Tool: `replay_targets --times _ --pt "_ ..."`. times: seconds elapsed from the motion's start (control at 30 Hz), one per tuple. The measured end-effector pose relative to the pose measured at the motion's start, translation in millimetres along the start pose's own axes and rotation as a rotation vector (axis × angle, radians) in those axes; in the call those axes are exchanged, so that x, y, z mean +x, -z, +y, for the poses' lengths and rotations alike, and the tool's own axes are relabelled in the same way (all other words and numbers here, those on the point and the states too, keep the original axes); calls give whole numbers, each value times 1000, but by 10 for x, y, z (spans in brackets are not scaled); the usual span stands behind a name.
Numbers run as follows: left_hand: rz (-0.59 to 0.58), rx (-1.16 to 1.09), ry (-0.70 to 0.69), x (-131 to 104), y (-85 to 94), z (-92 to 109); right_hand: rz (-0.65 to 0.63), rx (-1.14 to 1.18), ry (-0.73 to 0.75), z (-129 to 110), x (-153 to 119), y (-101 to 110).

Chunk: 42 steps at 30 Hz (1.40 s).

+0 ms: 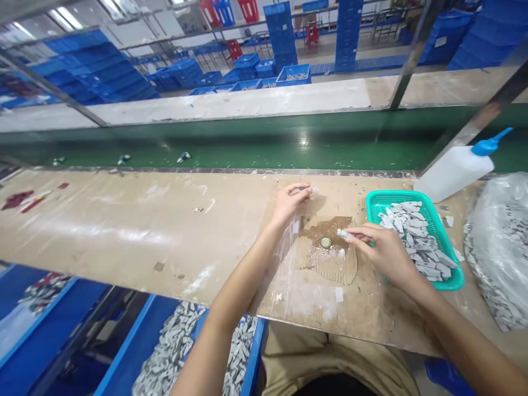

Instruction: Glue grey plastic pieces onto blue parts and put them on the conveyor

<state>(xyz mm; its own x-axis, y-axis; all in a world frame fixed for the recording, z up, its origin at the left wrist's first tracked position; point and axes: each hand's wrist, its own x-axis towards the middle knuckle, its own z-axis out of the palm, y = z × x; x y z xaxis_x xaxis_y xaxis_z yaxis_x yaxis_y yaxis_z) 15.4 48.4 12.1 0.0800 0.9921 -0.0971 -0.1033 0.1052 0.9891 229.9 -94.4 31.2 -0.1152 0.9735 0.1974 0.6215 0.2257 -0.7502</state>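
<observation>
My left hand [292, 202] is pinched over the bench, with a small pale piece [314, 190] showing at its fingertips. Between the thumb and fingers of my right hand [381, 247] is a small white-grey piece [342, 233], above a torn, stained cardboard scrap [346, 267]. A small round metal cap [325, 242] sits on the stained part of that scrap, left of my right fingertips. Behind my right hand stands a green basket [457, 275] of many small grey-white pieces [412, 225]. The exact shape of both held pieces is too small to make out.
A white squeeze bottle [454, 171] with a blue nozzle leans behind the basket. At far right lies a clear plastic bag [501, 236] of grey pieces. Beyond the bench runs a green conveyor belt [264, 146] carrying a few small parts. Blue bins [124, 352] sit below the front edge.
</observation>
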Motion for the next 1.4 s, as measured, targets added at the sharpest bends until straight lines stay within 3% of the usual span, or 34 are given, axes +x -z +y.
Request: replay_targets --times 0.1,0.23,0.4,0.5,0.63,0.9,1.03,1.13,1.3,1.4 --pt "-50 -252 164 -229 158 -15 -89 -75 42 -57 79 -178" --pt "-149 -414 266 -333 235 5 -128 -149 98 -43 115 -275" --pt "-206 -362 203 -349 271 0 -127 -227 239 -25 81 -296" --pt "-185 -273 135 -370 268 5 -123 -295 296 -31 66 -307" --pt "-157 -333 120 -405 237 48 -126 -356 361 -31 69 -318" --pt "-200 -361 216 -413 221 125 -173 -385 347 -36 78 -330" --pt "-210 -403 208 -405 283 151 -89 -356 306 -93 47 -297" --pt "-256 -393 183 -405 317 108 12 -333 275 -135 22 -267" --pt "-297 -312 152 -384 327 -16 14 -332 257 -151 22 -249" --pt "-316 -234 135 -366 340 -53 22 -321 324 -144 42 -254"
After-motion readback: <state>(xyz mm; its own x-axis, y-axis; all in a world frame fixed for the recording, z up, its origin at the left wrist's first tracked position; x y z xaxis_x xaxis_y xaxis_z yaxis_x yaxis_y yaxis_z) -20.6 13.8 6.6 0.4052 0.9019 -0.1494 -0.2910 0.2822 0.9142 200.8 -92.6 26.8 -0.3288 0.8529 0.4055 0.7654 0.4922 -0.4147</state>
